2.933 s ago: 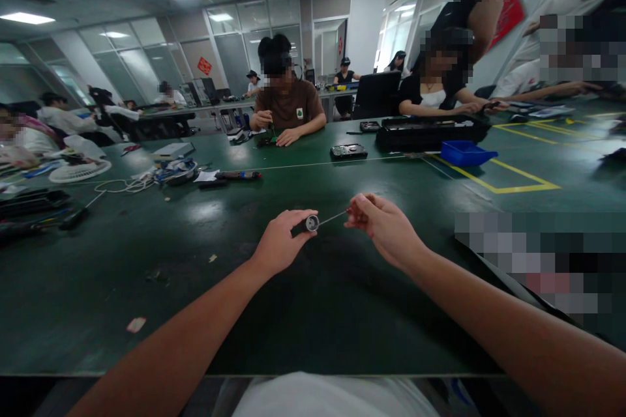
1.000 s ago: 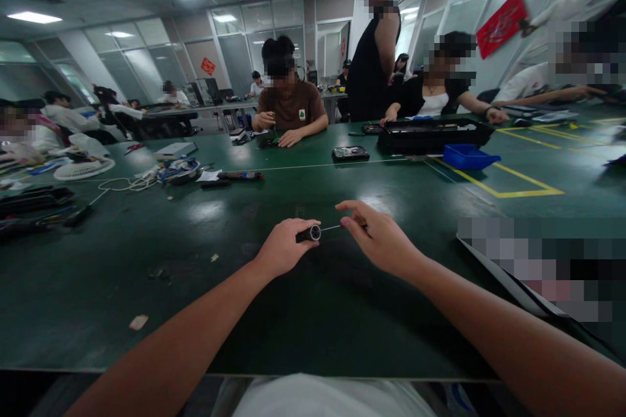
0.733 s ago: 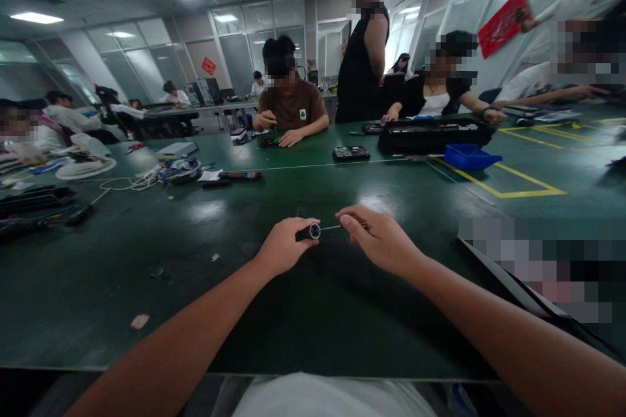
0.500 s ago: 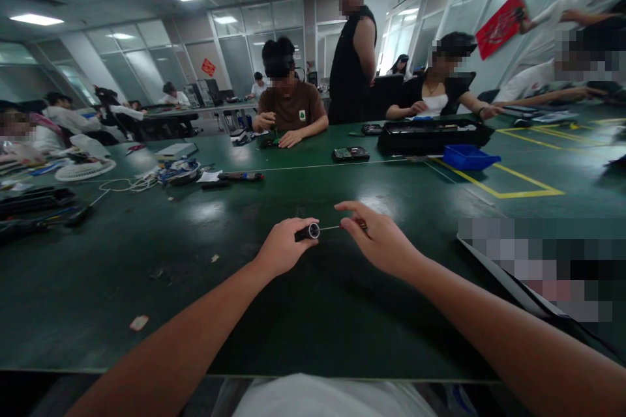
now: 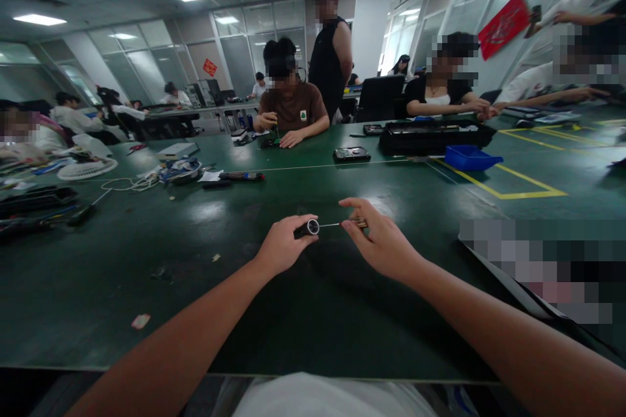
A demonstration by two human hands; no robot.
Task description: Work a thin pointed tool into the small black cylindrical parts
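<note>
My left hand [image 5: 282,246] is wrapped round a short black cylinder [image 5: 308,228] with a pale ring and dark blades or spokes at its round end. It looks like a small fan or motor part; its exact kind is unclear. Opposite it, my right hand [image 5: 379,238] pinches the handle of a thin screwdriver [image 5: 360,223], index finger raised away from the handle. The metal shaft points left and its tip meets the cylinder's ringed end. Both hands are just above the green tabletop [image 5: 303,313].
Further left lie a pen-like tool [image 5: 243,176], a bundle of blue and white cables [image 5: 178,171] and a white fan grille [image 5: 88,168]. Across the table are a circuit-board device [image 5: 352,154], a blue tray [image 5: 472,158] and a long black casing [image 5: 437,137]. Several people sit beyond.
My hands stay nearly in place, the right one shifting slightly with the screwdriver. Behind the table, the standing person in black has moved left, and the seated person at right has brought their hands together.
</note>
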